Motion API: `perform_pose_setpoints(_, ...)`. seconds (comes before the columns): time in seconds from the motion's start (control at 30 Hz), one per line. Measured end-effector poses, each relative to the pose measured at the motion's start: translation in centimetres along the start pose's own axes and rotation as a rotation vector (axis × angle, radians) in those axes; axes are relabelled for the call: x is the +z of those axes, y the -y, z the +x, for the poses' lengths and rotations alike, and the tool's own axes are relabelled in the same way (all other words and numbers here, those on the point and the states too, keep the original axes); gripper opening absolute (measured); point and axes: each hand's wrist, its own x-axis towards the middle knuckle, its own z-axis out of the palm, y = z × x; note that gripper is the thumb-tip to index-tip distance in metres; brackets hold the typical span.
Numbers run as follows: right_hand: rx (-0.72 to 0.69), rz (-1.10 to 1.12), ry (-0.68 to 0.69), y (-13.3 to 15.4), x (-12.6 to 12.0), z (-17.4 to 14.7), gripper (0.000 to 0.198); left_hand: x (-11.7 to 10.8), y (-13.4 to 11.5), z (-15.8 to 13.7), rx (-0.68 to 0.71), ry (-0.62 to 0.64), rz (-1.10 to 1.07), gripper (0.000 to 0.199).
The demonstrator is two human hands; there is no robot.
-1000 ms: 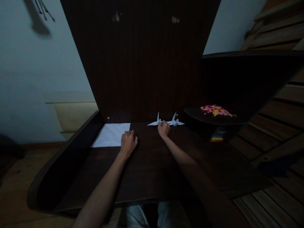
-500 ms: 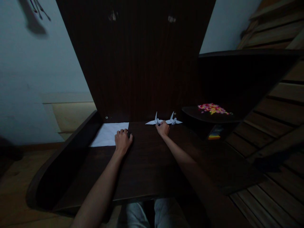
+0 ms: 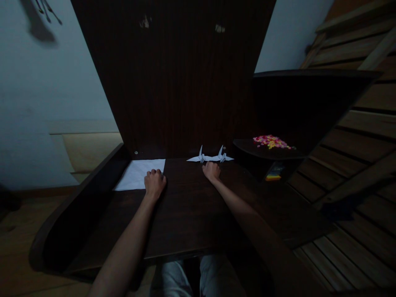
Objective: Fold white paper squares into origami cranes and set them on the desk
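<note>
Two white origami paper cranes (image 3: 201, 158) stand side by side with wings spread at the back of the dark wooden desk (image 3: 182, 214). My right hand (image 3: 212, 170) rests just in front of them, its fingers curled in; nothing shows in its grasp. At the left, a stack or sheet of white paper (image 3: 133, 175) lies flat. My left hand (image 3: 155, 184) is closed in a loose fist over the paper's right edge, knuckles up. Its palm side is hidden, and I see no object in it.
A small corner shelf (image 3: 247, 145) at the right bears a pile of pink, red and yellow bits (image 3: 272, 141). Under it is a rainbow-coloured item (image 3: 273, 177). A raised dark side panel (image 3: 80, 206) bounds the desk at left; wooden slats (image 3: 349, 144) stand at right.
My right hand has drawn back slightly from the cranes, which now show in full. The left hand's fingers have curled in more. The view has shifted a little.
</note>
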Motion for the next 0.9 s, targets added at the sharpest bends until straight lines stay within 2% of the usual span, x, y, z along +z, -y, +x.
perform_pose_setpoints(0.47, -0.037, -0.072, 0.000, -0.2, 0.4, 1.9, 0.027, 1.2, 0.8, 0.5, 0.004, -0.048, -0.011, 0.030)
perform_pose_setpoints(0.9, -0.043, -0.107, 0.002, -0.1, 0.3, 2.4, 0.031, 0.9, 0.7, 0.5, -0.011, -0.020, -0.014, 0.031)
